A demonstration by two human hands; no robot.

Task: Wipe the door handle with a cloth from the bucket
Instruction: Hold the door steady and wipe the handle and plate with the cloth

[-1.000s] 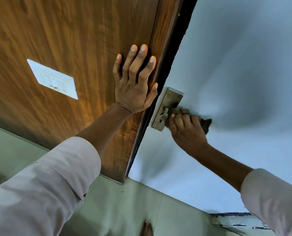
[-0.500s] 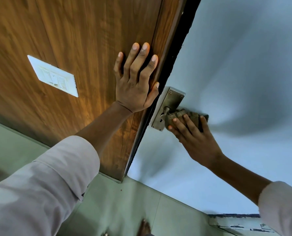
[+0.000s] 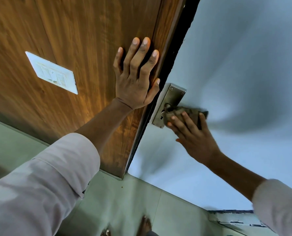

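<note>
The metal handle plate (image 3: 171, 101) is screwed to the pale blue door (image 3: 235, 65) near its edge. A brownish cloth (image 3: 181, 112) is wrapped over the lever, which is hidden under it. My right hand (image 3: 193, 137) presses the cloth against the handle from below, fingers spread along it. My left hand (image 3: 136, 77) lies flat and open on the wooden panel (image 3: 73, 31) beside the door frame, thumb by the frame edge. The bucket is not in view.
A white switch plate (image 3: 51, 73) is set in the wooden panel at left. A dark gap (image 3: 181, 40) runs between frame and door. Pale green floor tiles (image 3: 141, 201) lie below, with my bare foot (image 3: 146, 224) at the bottom edge.
My right hand has turned from gripping over the handle to pressing the cloth from below, fingers extended. The cloth now covers the lever. My left hand has stayed in place.
</note>
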